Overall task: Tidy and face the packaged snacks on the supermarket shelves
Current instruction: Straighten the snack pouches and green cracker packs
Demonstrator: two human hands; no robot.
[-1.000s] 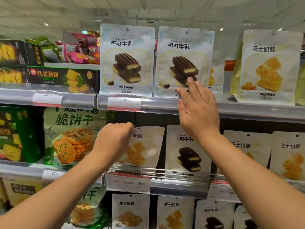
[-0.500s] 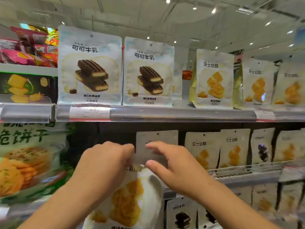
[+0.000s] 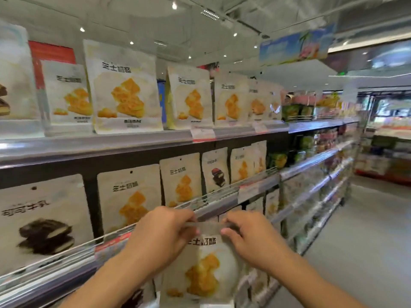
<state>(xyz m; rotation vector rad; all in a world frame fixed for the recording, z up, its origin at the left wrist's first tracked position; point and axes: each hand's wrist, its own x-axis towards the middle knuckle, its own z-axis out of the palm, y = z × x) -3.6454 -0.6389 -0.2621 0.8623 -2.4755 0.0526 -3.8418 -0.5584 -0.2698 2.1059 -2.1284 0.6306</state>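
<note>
Glossy cream pouch (image 3: 206, 263), flat rectangle, top edge pinched by left hand (image 3: 162, 238), right hand (image 3: 251, 238)

Small round lights (image 3: 174, 6) shine in the ceiling (image 3: 200, 36). A blue sign (image 3: 295, 47) with a palm tree on it hangs from the ceiling, up on the right. A white price tag (image 3: 202, 134) with a red strip sticks to the front edge of the top shelf. The grey floor (image 3: 367, 241) runs down the aisle on the right. Far off stands another stand with a red bottom edge (image 3: 387, 174); it is too blurry to tell more.
</note>
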